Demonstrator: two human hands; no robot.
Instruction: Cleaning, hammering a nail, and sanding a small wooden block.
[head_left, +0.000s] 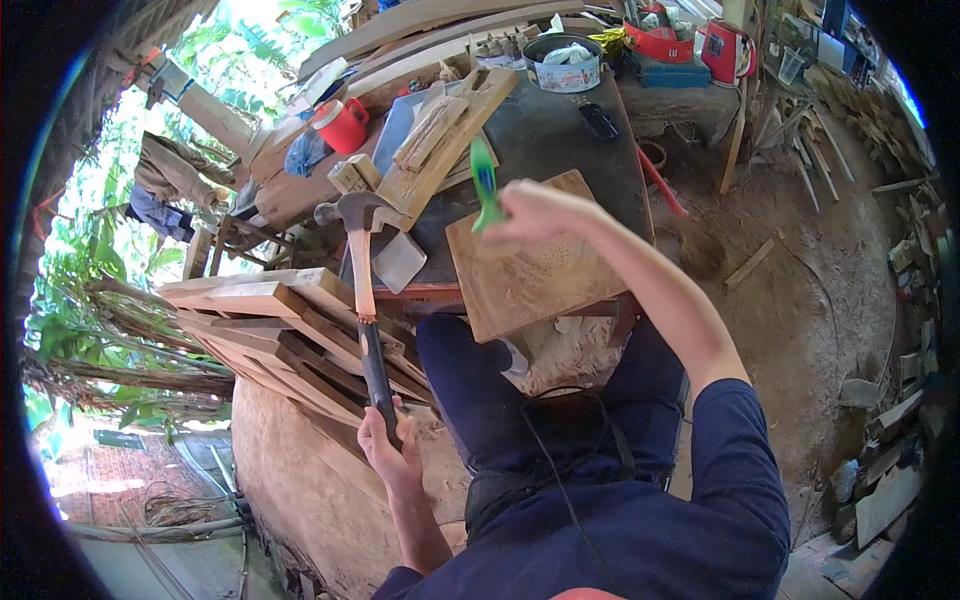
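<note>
My left hand (388, 445) grips a wooden-shafted claw hammer with a black grip (362, 290) low on the handle (for swing, I judge). My right hand (530, 212) clasps a green-handled chisel (484, 185) upright over the carved square wooden panel (535, 265) on the dark tabletop (560, 130).

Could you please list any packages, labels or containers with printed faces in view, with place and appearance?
Round metal tin with a pale printed band: far bench edge, holding crumpled rags.
Red plastic jug with white cap: bench's far left.
Red boxy container with a white label: beyond the bench, upper right.
</note>
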